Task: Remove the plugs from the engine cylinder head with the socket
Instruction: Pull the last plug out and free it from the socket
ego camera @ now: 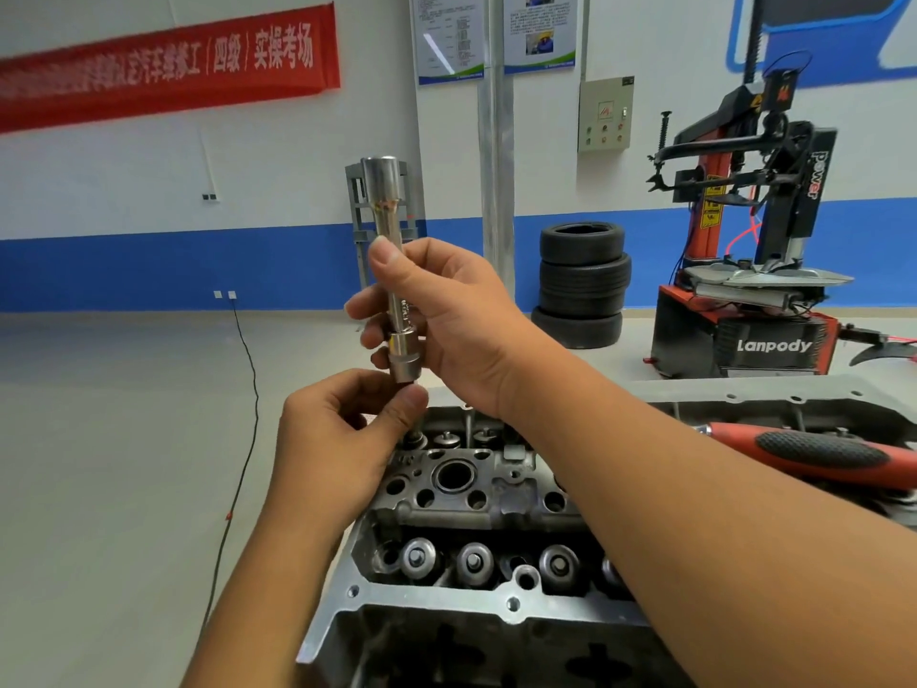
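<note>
Currently both hands are up at centre frame, above the grey cast-metal engine cylinder head [476, 494] that fills the lower middle.

Right hand [446, 320] wraps the long polished chrome socket-and-extension tool [392, 270] mid-shaft, thumb up along the stem, tool held near upright with the wide end on top. Left hand [337, 439] has thumb and fingertips pinched at the tool's lower mouth, apparently on a small dark plug [410, 388] barely showing there. Can't confirm it's a plug, mostly hidden by the fingers.

Handling, my read: the tool is rigid steel, moderately heavy, smooth and slippery, so the mid-shaft grip is right. The plug is likely small, light and possibly oily, with a ceramic part that chips if dropped. Pinch it on the exposed end and pull straight out along the socket axis; a rubber insert may resist.

Red-and-black handled ratchet [814, 451] lies on the head at right of frame. Stacked black tyres [580, 285] and a red tyre-changing machine [744, 310] stand behind.
</note>
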A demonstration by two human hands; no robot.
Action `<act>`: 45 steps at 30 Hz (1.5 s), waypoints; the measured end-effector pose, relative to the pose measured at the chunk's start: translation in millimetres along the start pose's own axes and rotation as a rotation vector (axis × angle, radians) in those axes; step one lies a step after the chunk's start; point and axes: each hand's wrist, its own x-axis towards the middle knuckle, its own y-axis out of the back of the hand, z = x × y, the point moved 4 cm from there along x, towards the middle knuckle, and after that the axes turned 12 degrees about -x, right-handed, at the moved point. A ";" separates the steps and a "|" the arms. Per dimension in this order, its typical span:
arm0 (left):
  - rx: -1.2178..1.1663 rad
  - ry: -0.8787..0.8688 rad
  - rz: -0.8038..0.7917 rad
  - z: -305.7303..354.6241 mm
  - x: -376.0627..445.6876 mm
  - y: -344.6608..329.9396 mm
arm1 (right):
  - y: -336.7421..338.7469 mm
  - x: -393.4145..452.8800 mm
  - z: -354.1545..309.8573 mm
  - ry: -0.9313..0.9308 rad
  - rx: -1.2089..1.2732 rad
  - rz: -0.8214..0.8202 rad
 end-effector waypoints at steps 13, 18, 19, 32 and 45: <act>-0.021 -0.005 -0.018 1.7 0.8 -2.3 | 0.7 -1.2 -1.3 -0.028 -0.037 0.012; -0.048 0.024 -0.099 -2.6 0.7 -1.9 | -3.9 -0.8 -1.8 -0.068 -0.057 -0.027; -0.024 -0.002 -0.066 -2.6 0.6 -1.5 | -4.4 -1.1 -1.3 -0.075 -0.051 -0.031; -0.068 -0.009 0.038 -2.7 1.9 2.4 | -4.3 -0.7 -0.1 -0.087 -0.077 -0.019; -0.055 0.033 0.018 -0.2 -0.1 0.2 | -3.3 -1.8 -0.6 -0.059 -0.082 -0.015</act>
